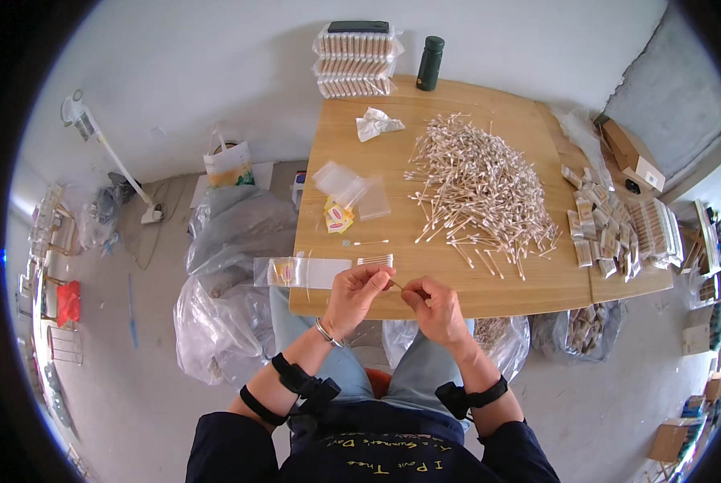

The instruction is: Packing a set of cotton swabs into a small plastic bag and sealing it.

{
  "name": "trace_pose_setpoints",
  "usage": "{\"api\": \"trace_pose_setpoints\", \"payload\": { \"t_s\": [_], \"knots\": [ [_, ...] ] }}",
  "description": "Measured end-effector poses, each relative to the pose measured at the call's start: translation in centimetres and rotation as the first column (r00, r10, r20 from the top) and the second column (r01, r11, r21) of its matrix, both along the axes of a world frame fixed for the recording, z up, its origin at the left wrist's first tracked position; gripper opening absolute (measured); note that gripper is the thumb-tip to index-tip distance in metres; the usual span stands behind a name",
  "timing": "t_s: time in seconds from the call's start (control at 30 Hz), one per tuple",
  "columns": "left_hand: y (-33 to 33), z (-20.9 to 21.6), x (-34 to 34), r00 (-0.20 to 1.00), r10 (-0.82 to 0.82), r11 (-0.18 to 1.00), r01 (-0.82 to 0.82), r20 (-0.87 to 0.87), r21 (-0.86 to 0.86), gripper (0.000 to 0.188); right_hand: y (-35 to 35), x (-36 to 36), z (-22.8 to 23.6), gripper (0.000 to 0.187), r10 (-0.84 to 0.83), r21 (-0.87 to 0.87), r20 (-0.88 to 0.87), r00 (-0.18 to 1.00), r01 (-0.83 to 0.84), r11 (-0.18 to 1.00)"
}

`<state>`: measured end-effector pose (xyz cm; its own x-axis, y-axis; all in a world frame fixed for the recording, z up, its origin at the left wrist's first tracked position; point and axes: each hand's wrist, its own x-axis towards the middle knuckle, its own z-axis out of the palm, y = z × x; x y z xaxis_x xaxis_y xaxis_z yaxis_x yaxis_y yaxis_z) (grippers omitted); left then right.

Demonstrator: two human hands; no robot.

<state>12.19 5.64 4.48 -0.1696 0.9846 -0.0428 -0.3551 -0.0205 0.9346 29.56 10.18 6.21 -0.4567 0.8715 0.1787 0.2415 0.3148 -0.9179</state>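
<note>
My left hand is closed in a pinch just over the table's front edge. My right hand is pinched too, a short way to its right. A thin brownish strand spans the gap between the fingertips; whether it is a band or a stick cannot be made out. Beyond my left fingers lies a small row of cotton swabs. One loose cotton swab rests farther back. To the left, a clear plastic bag with a printed card inside lies by a white sheet.
A big heap of cotton swabs covers the table's middle right. Clear bags and yellow labels lie left. Stacked swab packs, a dark green bottle and crumpled tissue stand behind. Filled packets lie right.
</note>
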Motion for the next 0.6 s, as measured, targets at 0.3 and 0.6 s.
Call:
{"api": "trace_pose_setpoints", "payload": {
  "t_s": [0.3, 0.6],
  "knots": [
    [0.2, -0.5, 0.2, 0.995, 0.025, 0.998, -0.030, -0.094, -0.051, 0.021, -0.1, -0.3, -0.7, 0.011, 0.083, -0.292, -0.109, 0.991, -0.112, 0.950],
    [0.0, -0.2, 0.3, 0.999, 0.000, 0.999, -0.001, -0.047, -0.034, 0.015, 0.4, -0.8, -0.7, 0.015, 0.149, -0.470, -0.190, 0.970, -0.223, 0.854]
  ]
}}
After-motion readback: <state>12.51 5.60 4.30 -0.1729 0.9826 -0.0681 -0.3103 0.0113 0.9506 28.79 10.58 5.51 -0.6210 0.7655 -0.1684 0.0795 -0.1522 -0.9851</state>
